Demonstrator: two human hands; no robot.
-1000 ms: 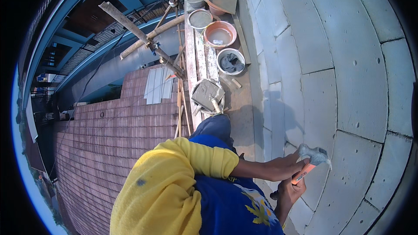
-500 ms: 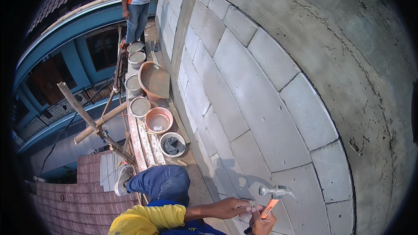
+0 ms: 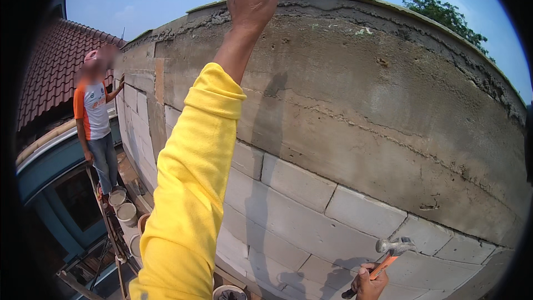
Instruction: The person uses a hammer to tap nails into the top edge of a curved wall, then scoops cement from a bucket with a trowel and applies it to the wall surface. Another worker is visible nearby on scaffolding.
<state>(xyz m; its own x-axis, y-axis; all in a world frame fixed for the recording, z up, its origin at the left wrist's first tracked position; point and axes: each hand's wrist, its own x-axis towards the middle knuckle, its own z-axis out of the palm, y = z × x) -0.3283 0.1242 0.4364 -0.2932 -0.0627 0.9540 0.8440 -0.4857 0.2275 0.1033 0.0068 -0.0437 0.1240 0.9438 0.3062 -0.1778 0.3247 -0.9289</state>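
My left hand [image 3: 254, 1] is raised high on an outstretched arm in a yellow sleeve, in front of the wall's top edge. Its fingers are pinched together; whatever they hold, if anything, is too small to make out. Low on the right, my right hand [image 3: 371, 285] grips a claw hammer [image 3: 386, 264] by its orange handle, the metal head up. Behind the hammer is a wall of pale grey blocks [image 3: 300, 186]. Above the blocks runs a broad band of rough grey-brown concrete [image 3: 355, 94].
At the left a person [image 3: 99, 112] in an orange and white shirt stands touching the wall. Several mortar buckets [image 3: 127, 214] line the scaffold by that person. Another bucket [image 3: 215, 295] sits at the lower edge. A tiled roof [image 3: 61, 61] and scaffold poles [image 3: 105, 228] lie beyond.
My left hand has left the right hand and risen to the wall's top. The view has tilted upward from the scaffold. My right hand still holds the hammer.
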